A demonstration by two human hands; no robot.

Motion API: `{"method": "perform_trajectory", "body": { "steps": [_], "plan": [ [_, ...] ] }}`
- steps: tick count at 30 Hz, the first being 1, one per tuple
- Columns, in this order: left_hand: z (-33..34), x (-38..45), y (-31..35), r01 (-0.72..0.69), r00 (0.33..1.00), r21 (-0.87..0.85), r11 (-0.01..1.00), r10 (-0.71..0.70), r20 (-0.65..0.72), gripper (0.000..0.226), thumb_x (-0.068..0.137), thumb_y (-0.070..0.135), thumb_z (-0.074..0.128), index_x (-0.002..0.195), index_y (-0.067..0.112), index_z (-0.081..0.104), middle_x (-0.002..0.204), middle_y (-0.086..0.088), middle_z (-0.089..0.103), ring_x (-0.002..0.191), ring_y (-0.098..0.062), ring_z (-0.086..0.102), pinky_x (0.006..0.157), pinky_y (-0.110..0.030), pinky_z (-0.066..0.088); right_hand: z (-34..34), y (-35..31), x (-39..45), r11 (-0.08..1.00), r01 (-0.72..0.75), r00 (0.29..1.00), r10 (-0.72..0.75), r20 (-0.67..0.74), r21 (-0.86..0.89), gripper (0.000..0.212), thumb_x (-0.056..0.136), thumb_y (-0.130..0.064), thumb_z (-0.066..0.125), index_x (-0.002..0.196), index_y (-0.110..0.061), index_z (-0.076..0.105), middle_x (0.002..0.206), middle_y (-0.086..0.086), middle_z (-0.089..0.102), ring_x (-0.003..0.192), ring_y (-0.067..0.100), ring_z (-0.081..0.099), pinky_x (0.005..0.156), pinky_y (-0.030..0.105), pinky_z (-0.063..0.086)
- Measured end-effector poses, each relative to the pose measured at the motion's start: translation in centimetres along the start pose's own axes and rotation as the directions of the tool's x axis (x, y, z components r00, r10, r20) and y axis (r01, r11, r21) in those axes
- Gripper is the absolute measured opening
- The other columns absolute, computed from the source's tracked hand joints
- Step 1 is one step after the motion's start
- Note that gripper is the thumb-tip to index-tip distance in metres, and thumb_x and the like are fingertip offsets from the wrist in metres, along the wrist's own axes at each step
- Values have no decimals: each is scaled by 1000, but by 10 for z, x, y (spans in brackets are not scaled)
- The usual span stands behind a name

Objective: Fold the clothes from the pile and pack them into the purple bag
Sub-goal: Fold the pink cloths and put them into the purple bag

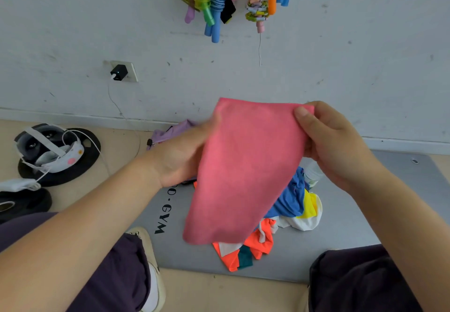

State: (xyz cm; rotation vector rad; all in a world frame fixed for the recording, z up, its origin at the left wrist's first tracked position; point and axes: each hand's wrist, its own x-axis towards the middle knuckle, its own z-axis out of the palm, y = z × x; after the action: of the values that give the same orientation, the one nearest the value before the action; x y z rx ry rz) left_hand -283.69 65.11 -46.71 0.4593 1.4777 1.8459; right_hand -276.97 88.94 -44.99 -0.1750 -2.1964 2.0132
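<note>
pink cloth (241,165) hangs in the air above the clothes pile (287,216), which lies on a grey mat (353,226). the right hand (333,141) pinches its upper right corner; the left hand (182,153) grips its left edge, fingers hidden behind the fabric. the purple bag (170,130) lies behind the left hand, by the wall.

Bare forearms, dark purple trousers (117,275) on both legs, and a cream shoe (148,246) with white.
</note>
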Motion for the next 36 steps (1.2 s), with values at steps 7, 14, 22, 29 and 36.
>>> {"method": "perform_trajectory", "body": {
  "steps": [7,14,22,29,36],
  "plan": [
    [-5,3,-11,13,993,17,1000,-11,-120,25,77,19,68,99,16,78,107,-4,75,98,-15,72,78,-25,57,6,15,2,945,-288,924,233,304,153,60,81,-56,54,117,-9,67,116,16,69,105,26,67,92,39,55],
    [-2,5,-7,-30,974,69,997,45,-224,26,76,24,67,99,12,71,92,-1,77,81,-9,72,67,-21,56,2,19,1,963,-166,964,113,242,211,32,87,-23,62,119,-17,65,105,8,73,89,19,71,77,31,58],
    [0,6,-11,-109,938,81,991,130,-320,23,75,34,69,92,19,74,93,1,77,82,-9,72,68,-22,55,9,15,-5,986,-129,931,84,355,106,45,95,-19,60,134,-40,48,118,5,70,106,25,69,85,41,58],
    [1,10,-10,-135,758,232,963,251,-603,44,80,31,79,119,23,59,101,-6,70,91,-17,67,79,-28,54,15,18,-5,998,-35,995,30,98,50,59,92,-19,65,141,-39,40,77,20,61,78,23,65,83,40,57],
    [-8,2,-1,-158,910,308,938,260,-324,31,80,16,77,108,29,71,87,0,77,77,-12,72,60,-20,53,9,15,-3,999,24,994,-28,108,39,29,89,-12,66,117,-20,67,83,2,75,79,10,69,72,18,53]
  ]
}}
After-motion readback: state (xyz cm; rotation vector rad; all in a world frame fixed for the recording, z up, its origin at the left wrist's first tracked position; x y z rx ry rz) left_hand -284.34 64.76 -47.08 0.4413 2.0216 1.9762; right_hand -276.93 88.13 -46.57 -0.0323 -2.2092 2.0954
